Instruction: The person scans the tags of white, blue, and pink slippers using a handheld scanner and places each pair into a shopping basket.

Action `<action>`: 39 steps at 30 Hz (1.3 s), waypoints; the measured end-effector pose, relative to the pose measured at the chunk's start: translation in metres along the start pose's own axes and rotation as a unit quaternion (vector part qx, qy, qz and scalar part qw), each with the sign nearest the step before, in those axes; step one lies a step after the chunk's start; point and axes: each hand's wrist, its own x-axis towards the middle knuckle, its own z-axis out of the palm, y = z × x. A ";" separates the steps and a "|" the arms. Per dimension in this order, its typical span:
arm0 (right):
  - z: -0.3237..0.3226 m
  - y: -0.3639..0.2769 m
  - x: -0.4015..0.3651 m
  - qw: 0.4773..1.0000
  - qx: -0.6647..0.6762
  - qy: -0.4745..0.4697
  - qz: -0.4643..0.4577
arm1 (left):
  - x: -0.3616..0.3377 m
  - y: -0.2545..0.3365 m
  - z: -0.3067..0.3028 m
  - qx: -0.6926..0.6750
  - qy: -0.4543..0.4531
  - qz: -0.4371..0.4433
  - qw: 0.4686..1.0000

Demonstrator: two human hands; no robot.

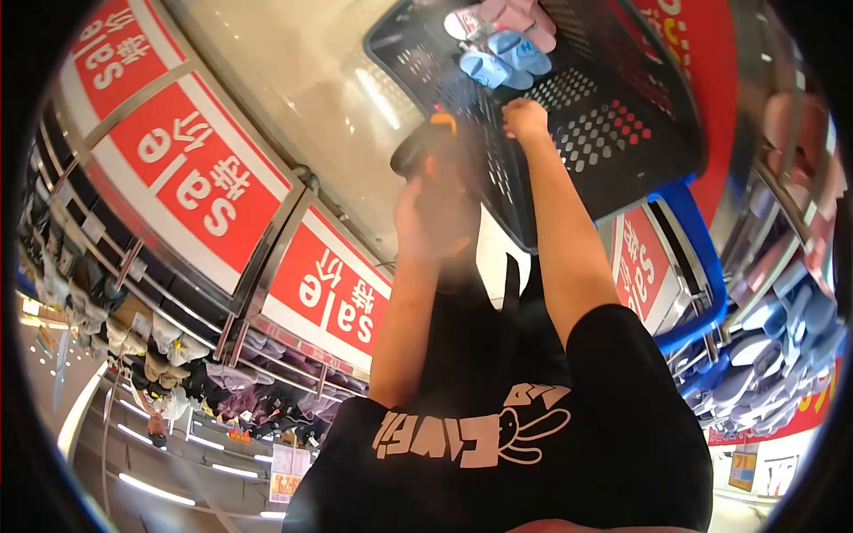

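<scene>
My left hand (409, 211) is wrapped around a dark brown slipper (451, 200) with orange parts, smeared by motion, held beside the basket's left side. Over the black perforated shopping basket (613, 164) is my right hand (525, 118), its fingers curled closed and nothing showing between them. Light blue slippers (506, 60) lie in the basket just beyond that hand. Behind them are pink slippers (524, 19), partly cut off by the upper edge of the view.
A blue handle (702, 258) rises at the basket's near right. Racks with red sale signs (200, 173) line the left side, with footwear hanging below. More blue and white slippers (755, 355) hang at right. A shiny pale floor (311, 89) stretches between. A person (155, 426) appears far off at lower left.
</scene>
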 end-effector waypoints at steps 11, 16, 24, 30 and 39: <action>0.024 0.043 0.140 0.905 0.411 0.052 0.093 | 0.136 0.004 0.109 0.487 -0.063 0.108 0.864; 0.047 0.044 0.162 0.850 0.513 0.016 0.121 | 0.156 0.002 0.125 0.509 -0.024 0.074 0.857; 0.064 0.038 0.158 0.760 0.639 0.016 0.117 | 0.181 0.002 0.105 0.460 -0.010 0.059 0.886; 0.026 0.006 0.097 0.652 0.758 -0.008 0.018 | 0.120 0.004 0.128 0.465 -0.008 0.093 0.880; -0.168 -0.192 -0.260 0.610 0.787 -0.079 0.043 | -0.080 0.023 0.203 0.393 -0.109 0.203 0.890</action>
